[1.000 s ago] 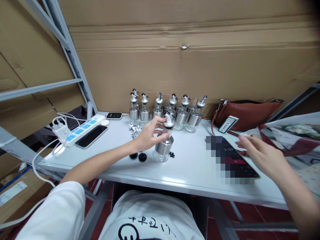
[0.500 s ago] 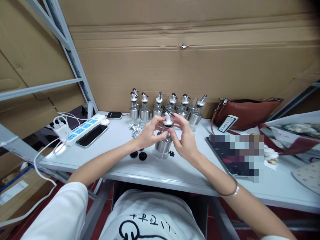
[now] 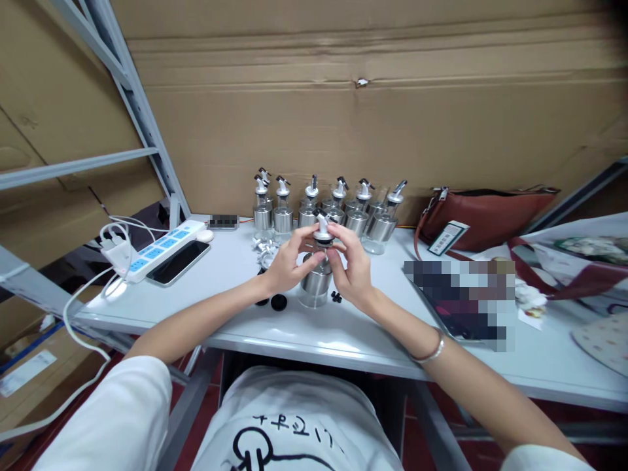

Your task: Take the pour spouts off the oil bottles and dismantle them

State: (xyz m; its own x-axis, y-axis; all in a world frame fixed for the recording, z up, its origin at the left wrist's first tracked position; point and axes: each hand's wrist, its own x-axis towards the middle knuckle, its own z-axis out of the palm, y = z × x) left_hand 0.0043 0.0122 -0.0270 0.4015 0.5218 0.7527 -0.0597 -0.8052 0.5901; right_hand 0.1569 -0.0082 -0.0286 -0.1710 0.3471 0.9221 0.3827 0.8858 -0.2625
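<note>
The left hand (image 3: 288,265) and right hand (image 3: 354,267), grip closed, held the bottle (image 3: 315,286) near the front edge of the tabletop (image 3: 373,340), probably for steadiness.

Left hand (image 3: 283,267) and right hand (image 3: 356,273) facing, thumbs (image 3: 311,263) close, forearms (image 3: 199,316) angled inward, fingers (image 3: 349,238) apparently curled

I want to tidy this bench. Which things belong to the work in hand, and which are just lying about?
Likely part of the work:
bottle and spout, left hand and right hand at its top
bottles behind
silver parts
black discs
black bits

Likely just lying about:
power strip
phone
handbag
</note>
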